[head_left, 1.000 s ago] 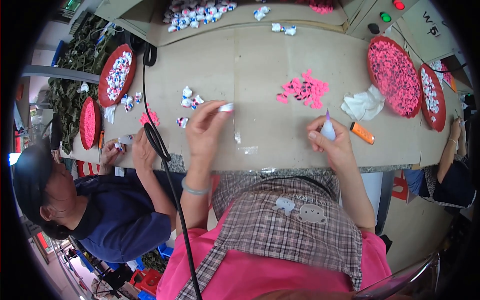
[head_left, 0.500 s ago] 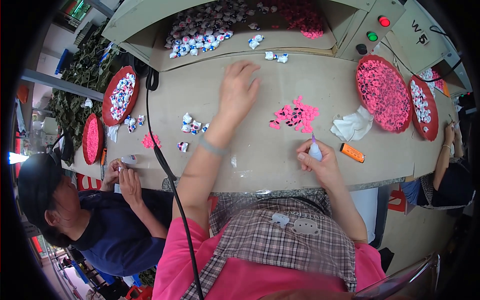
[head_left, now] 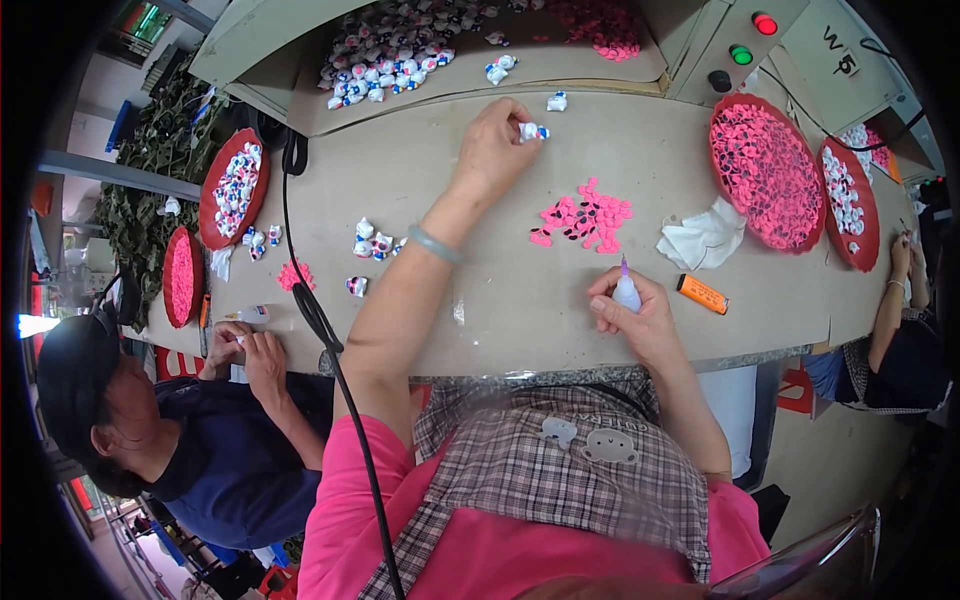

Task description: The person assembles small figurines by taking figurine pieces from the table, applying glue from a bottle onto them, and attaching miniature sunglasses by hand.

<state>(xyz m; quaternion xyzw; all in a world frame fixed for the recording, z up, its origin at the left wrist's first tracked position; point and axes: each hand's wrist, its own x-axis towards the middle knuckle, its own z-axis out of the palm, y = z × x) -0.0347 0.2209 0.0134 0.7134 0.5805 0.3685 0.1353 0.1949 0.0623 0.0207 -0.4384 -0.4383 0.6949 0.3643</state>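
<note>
Near the far side of the table my left hand [head_left: 494, 148] is closed on a small white-and-blue figurine [head_left: 532, 131], pinched at the fingertips. Another figurine [head_left: 557, 101] lies just beyond it, close to the machine opening. My right hand [head_left: 634, 308] grips a small glue bottle [head_left: 627, 292] with its purple needle tip pointing up. Beyond that hand spreads a loose pile of pink pieces [head_left: 590, 217], some with dark marks. Several more figurines [head_left: 372, 243] sit on the table left of my left forearm.
An orange lighter [head_left: 703, 294] and crumpled white tissue [head_left: 702, 238] lie to the right. Red trays hold pink pieces [head_left: 768, 175] and figurines [head_left: 846, 208]. Heaped figurines [head_left: 390, 72] fill the machine opening. A black cable [head_left: 318, 325] hangs at left, near a co-worker's hands [head_left: 250, 350].
My left hand has moved a little to the right and closed on one of the figurines at the table's far side. My right hand still holds the glue bottle, almost unmoved.
</note>
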